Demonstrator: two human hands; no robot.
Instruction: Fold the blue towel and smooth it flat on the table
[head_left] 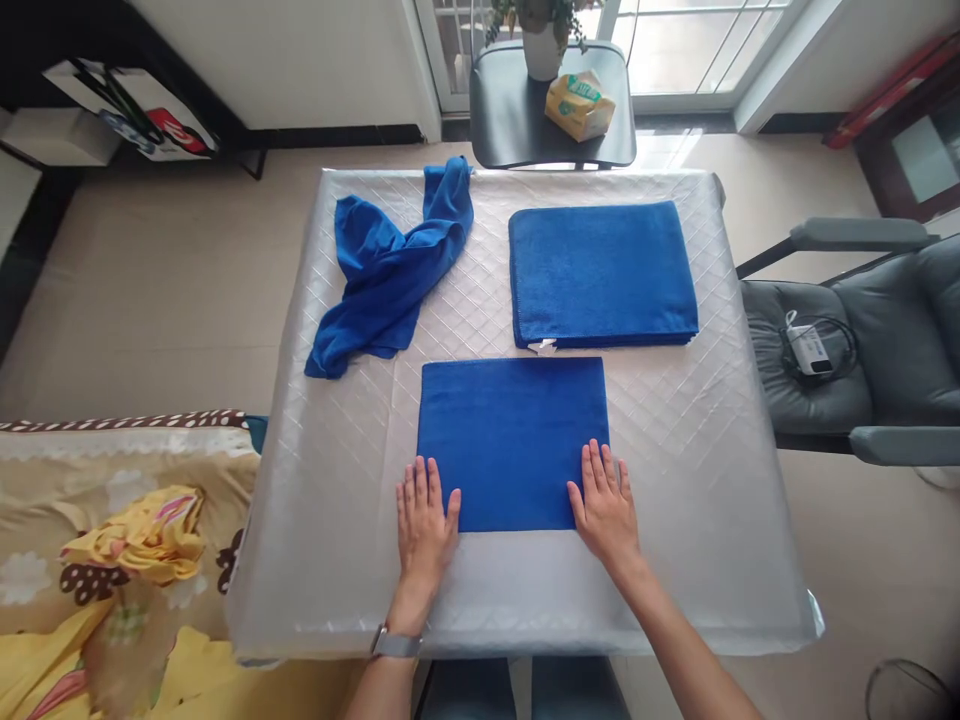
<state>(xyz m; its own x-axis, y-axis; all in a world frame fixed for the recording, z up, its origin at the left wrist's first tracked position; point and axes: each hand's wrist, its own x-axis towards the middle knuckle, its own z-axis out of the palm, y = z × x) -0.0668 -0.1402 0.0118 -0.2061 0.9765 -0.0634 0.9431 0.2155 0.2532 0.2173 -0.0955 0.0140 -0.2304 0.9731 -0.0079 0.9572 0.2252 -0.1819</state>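
A home, shown by the flower-patterned spread (45, 520), potted plant (543, 50) and padded armchair (896, 335).

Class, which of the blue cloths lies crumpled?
The twisted cloth at the far left of the table; the near cloth and the stack at far right lie flat.

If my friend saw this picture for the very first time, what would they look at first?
Probably the bright blue: a flat blue cloth near the middle of the shiny pale table, a blue stack beyond it to the right, and a crumpled blue cloth toward the far left. Next might come the yellow packet beside the potted plant, on the dark stand beyond the table.
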